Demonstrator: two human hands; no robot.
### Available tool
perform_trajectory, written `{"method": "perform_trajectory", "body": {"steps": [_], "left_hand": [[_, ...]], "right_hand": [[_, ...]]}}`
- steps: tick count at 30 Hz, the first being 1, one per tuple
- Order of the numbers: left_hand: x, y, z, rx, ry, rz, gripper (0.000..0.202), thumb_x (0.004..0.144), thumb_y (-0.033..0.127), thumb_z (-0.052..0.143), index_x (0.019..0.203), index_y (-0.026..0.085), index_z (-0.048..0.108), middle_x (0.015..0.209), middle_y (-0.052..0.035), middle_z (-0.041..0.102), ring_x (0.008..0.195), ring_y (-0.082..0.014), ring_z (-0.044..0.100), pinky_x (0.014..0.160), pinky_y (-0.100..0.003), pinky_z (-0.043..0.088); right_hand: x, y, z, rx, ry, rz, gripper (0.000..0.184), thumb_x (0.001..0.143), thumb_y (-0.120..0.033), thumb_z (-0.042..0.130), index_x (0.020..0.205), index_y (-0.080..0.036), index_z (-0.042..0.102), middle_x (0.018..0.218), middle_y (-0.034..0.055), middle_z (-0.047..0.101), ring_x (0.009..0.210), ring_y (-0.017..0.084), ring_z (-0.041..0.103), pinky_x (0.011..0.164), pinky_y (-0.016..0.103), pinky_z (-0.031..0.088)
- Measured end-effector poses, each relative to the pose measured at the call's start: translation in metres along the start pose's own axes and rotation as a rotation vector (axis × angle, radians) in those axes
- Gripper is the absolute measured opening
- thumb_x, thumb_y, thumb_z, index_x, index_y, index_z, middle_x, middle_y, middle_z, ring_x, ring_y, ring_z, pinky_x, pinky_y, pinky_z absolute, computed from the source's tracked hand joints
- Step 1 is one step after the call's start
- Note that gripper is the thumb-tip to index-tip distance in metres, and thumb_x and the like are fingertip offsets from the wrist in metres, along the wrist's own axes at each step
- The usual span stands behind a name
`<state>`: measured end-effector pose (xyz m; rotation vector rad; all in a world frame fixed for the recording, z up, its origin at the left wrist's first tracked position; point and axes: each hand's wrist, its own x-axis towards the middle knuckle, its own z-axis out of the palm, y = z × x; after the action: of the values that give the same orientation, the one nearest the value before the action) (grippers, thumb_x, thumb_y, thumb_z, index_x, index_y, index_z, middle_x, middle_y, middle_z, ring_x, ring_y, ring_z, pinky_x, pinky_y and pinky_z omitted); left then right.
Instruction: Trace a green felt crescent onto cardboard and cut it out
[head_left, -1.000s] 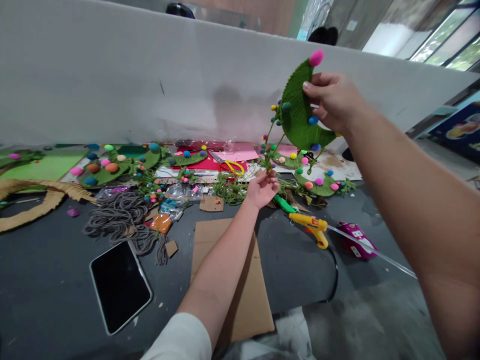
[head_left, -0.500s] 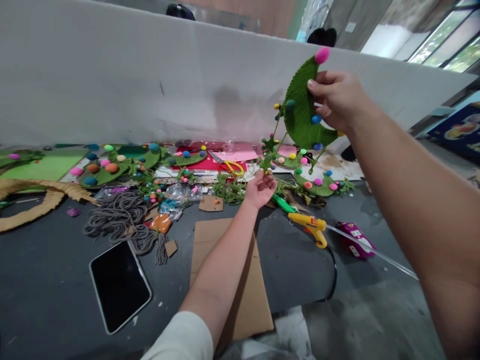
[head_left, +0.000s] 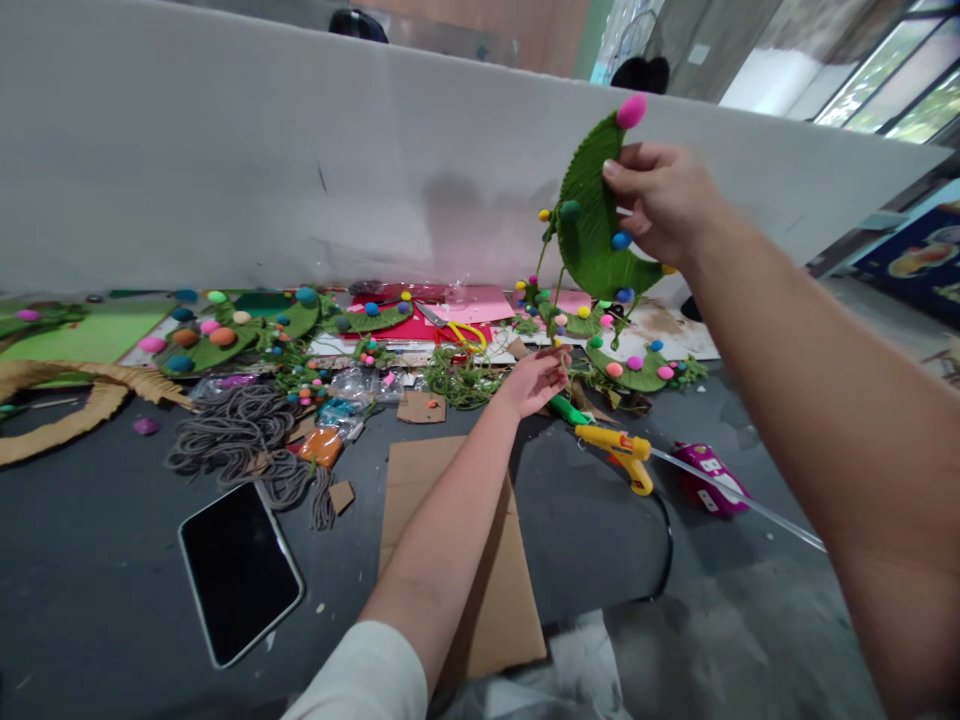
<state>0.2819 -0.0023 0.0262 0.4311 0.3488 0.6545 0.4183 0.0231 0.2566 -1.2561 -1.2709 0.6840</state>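
A green yarn-wrapped crescent moon (head_left: pixel 592 190) hangs upright in front of the white partition, with a pink pompom at its upper tip and several coloured pompoms along it. My right hand (head_left: pixel 660 195) pinches its inner edge, thumb in front. From the crescent dangle green strands (head_left: pixel 561 285) with small pompoms at their ends. Below them, my left hand (head_left: pixel 534 382) is raised palm up, its fingers loosely bent and apart beside the lowest strand end. Whether its fingertips touch that strand is hard to make out. Behind the left hand lies a yellow glue gun (head_left: pixel 619 445) with a clear glue stick.
Cardboard (head_left: pixel 457 560) lies under my left forearm. Left of it are a tablet (head_left: pixel 241 573), grey cord (head_left: pixel 232 430) and tan wrapped rings (head_left: pixel 60 440). Yellow-handled scissors (head_left: pixel 466 332) and more pompom-covered green crescents (head_left: pixel 217 345) line the partition (head_left: pixel 262 150). A purple packet (head_left: pixel 709 480) sits right.
My right hand and the crescent have shifted slightly left. My left hand has moved a little to the right, and the hanging strands have swung and turned.
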Motion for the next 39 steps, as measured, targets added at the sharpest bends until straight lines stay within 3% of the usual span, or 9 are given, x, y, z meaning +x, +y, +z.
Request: {"method": "perform_trajectory", "body": {"steps": [4,9,15,17,21,25,28,35,39], "left_hand": [[0.001,-0.006,0.002,0.204,0.027,-0.011,0.014,0.096,0.009,0.069,0.108,0.011,0.075,0.089,-0.0032,0.070,0.067,-0.0074,0.062,0.069,-0.022,0.054],[0.011,0.000,-0.001,0.418,0.233,0.129,0.036,0.104,0.040,0.066,0.133,0.019,0.066,0.135,-0.0116,0.067,0.114,-0.0239,0.069,0.097,-0.046,0.062],[0.011,0.060,-0.018,0.468,0.520,0.523,0.041,0.102,0.040,0.068,0.137,0.018,0.064,0.137,-0.0122,0.066,0.117,-0.0258,0.068,0.098,-0.048,0.061],[-0.004,0.082,-0.021,0.490,0.555,0.636,0.023,0.098,0.021,0.070,0.120,0.015,0.071,0.129,-0.0119,0.069,0.115,-0.0232,0.068,0.100,-0.041,0.059],[-0.059,0.115,-0.002,0.607,0.441,0.806,0.031,0.078,-0.009,0.063,0.089,0.017,0.077,0.102,-0.0054,0.076,0.098,-0.0159,0.070,0.095,-0.026,0.054],[-0.117,0.122,0.043,0.938,0.107,0.887,0.027,0.080,0.002,0.077,0.103,0.018,0.080,0.107,-0.0069,0.078,0.099,-0.0197,0.072,0.090,-0.028,0.056],[-0.145,0.118,0.062,1.071,-0.012,0.869,0.039,0.081,0.019,0.087,0.119,0.020,0.076,0.122,-0.0108,0.076,0.110,-0.0253,0.072,0.092,-0.031,0.058],[-0.198,0.149,0.026,1.302,0.277,1.113,0.045,0.080,0.031,0.089,0.120,0.022,0.071,0.127,-0.0103,0.070,0.117,-0.0265,0.068,0.102,-0.039,0.055],[-0.240,0.173,0.009,1.220,-0.039,0.893,0.063,0.074,0.058,0.089,0.129,0.033,0.071,0.144,-0.0034,0.067,0.148,-0.0328,0.053,0.118,-0.046,0.047]], "right_hand": [[-0.001,-0.003,0.006,0.004,-0.011,-0.016,0.015,0.085,-0.023,0.082,0.078,-0.028,0.069,0.079,-0.0027,0.067,0.076,0.015,0.053,0.072,0.032,0.044],[0.000,-0.021,0.012,0.052,0.141,-0.053,0.017,0.094,-0.012,0.071,0.082,-0.023,0.066,0.075,-0.0056,0.065,0.073,0.012,0.051,0.071,0.032,0.042],[0.001,-0.031,0.010,-0.022,0.150,-0.180,0.024,0.089,-0.015,0.080,0.077,-0.023,0.062,0.076,-0.0047,0.066,0.070,0.013,0.053,0.072,0.035,0.047],[-0.003,-0.030,0.011,-0.100,0.089,-0.168,0.023,0.084,-0.018,0.086,0.078,-0.023,0.065,0.077,-0.0031,0.068,0.073,0.014,0.057,0.075,0.038,0.051],[-0.024,-0.030,0.025,-0.344,0.008,-0.188,0.018,0.079,-0.014,0.087,0.075,-0.021,0.071,0.073,-0.0007,0.069,0.071,0.016,0.059,0.074,0.039,0.052],[-0.056,-0.043,0.054,-0.625,-0.082,-0.287,0.021,0.074,-0.013,0.082,0.065,-0.023,0.066,0.066,0.0006,0.066,0.069,0.020,0.060,0.069,0.038,0.047],[-0.080,-0.058,0.080,-0.754,-0.135,-0.364,0.020,0.071,-0.011,0.077,0.062,-0.024,0.064,0.061,0.0014,0.063,0.068,0.023,0.062,0.071,0.039,0.042],[-0.122,-0.070,0.115,-0.518,-0.313,-0.339,0.022,0.080,-0.023,0.084,0.066,-0.027,0.067,0.068,0.0009,0.069,0.074,0.025,0.069,0.072,0.042,0.055],[-0.153,-0.073,0.113,-0.223,-0.476,-0.211,0.015,0.084,-0.037,0.089,0.085,-0.025,0.079,0.087,0.0029,0.080,0.076,0.022,0.074,0.072,0.038,0.064]]}}
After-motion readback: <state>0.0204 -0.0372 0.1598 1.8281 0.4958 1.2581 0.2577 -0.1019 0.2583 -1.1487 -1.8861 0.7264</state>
